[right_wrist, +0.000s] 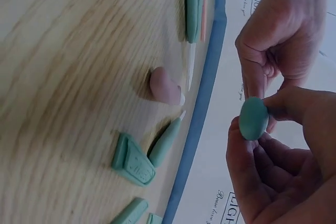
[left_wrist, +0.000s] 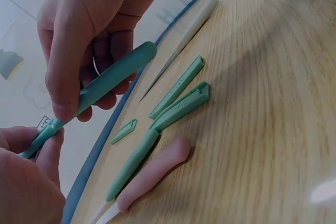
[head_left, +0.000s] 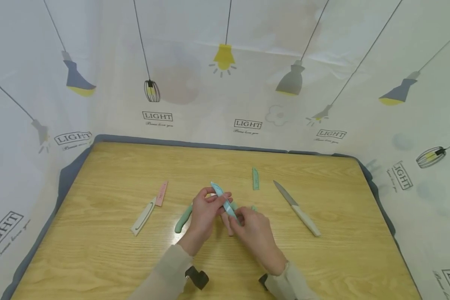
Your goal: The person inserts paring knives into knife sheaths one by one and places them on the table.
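A light blue-green knife (head_left: pixel 228 207), its blade end looking covered by a matching sheath, is held slantwise above the table between both hands. My left hand (head_left: pixel 204 210) pinches the sheath end. Nearer me, my right hand (head_left: pixel 258 231) pinches the handle (left_wrist: pixel 115 77) between thumb and fingers. Beneath the hands lie a pink-handled knife (left_wrist: pixel 155 174) and a green-handled knife (left_wrist: pixel 134 163), partly hidden in the head view. Green blade covers (left_wrist: pixel 184 106) lie close to them. Another green handle (head_left: pixel 183 218) shows just left of my left hand.
To the right lies a bare-bladed knife (head_left: pixel 298 210) with a pale handle, its tip pointing away. A small green cover (head_left: pixel 256 179) lies farther back. On the left, a cream-coloured long piece (head_left: pixel 144 216) touches a pink cover (head_left: pixel 161 194). Printed cloth (head_left: pixel 195 104) surrounds the wooden table (head_left: pixel 97 200).
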`<state>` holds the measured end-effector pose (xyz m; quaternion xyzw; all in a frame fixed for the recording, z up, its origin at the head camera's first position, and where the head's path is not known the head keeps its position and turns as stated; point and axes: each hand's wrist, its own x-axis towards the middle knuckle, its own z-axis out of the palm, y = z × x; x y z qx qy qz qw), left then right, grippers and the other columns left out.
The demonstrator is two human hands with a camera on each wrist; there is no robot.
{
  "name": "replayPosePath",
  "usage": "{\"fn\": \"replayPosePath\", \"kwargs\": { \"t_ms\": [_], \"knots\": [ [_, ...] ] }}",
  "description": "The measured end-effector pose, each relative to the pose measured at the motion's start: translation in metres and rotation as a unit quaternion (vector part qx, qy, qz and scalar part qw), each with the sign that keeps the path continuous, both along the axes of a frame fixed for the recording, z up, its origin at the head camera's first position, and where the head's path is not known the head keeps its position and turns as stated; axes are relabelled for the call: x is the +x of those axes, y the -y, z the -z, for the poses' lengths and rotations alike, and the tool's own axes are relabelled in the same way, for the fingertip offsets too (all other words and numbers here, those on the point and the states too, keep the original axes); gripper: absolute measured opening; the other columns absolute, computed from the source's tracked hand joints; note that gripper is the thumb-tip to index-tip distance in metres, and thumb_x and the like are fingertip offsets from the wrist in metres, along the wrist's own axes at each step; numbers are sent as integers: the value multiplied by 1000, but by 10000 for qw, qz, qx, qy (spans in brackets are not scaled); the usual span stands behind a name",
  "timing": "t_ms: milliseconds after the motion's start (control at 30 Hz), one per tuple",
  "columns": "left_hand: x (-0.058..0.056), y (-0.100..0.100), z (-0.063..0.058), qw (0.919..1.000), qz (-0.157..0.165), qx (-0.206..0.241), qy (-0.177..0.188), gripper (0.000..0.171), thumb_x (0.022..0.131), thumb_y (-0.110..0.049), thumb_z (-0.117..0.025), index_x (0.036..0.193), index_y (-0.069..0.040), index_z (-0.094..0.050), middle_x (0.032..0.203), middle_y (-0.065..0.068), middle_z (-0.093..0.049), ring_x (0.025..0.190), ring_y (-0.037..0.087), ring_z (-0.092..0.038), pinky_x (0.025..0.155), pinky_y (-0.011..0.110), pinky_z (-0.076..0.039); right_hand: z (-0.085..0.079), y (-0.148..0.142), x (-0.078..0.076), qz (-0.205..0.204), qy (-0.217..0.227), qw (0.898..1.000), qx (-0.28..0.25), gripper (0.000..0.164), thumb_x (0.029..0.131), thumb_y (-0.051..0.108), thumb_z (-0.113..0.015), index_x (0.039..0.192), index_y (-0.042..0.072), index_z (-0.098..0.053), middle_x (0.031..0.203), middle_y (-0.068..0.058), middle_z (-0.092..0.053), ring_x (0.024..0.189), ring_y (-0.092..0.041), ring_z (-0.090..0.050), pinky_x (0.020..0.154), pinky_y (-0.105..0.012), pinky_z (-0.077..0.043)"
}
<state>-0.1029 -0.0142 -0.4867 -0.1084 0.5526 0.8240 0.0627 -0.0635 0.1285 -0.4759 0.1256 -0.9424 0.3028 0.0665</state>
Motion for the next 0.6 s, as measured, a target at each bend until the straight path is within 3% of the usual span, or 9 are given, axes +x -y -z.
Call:
{"fn": "replayPosePath", "kwargs": {
  "t_ms": [133,333,500,600],
  "knots": [
    [1,-3,-1,9998,189,-27,-60,30,87,-3,-67,110,6,-49,105,31,-66,91,31,-69,80,37,-57,0,-4,1,37,-123,9989,442,19,87,30,-68,89,11,-69,74,6,-63,60,-3,-54,49,-19,-46],
    [-1,6,-4,9961,534,-658,-226,41,89,-16,-68,120,4,-50,110,21,-67,99,29,-65,90,43,-53,1,-28,2,194,-74,9981,585,20,86,27,-70,91,8,-70,72,7,-57,57,-3,-47,46,-17,-43],
    [-7,25,-6,9945,365,-943,-257,42,91,-15,-65,124,5,-50,118,19,-63,104,28,-62,93,47,-50,0,-60,-2,457,-156,9973,555,21,86,26,-71,91,6,-71,71,6,-58,54,-3,-46,43,-18,-42],
    [-10,37,-8,9939,249,-1065,-169,39,91,-15,-64,123,4,-52,116,18,-62,104,29,-61,93,45,-51,-2,-80,-6,709,68,9958,569,23,88,28,-69,92,5,-72,72,3,-62,54,-5,-49,42,-20,-43]
  ]
}}
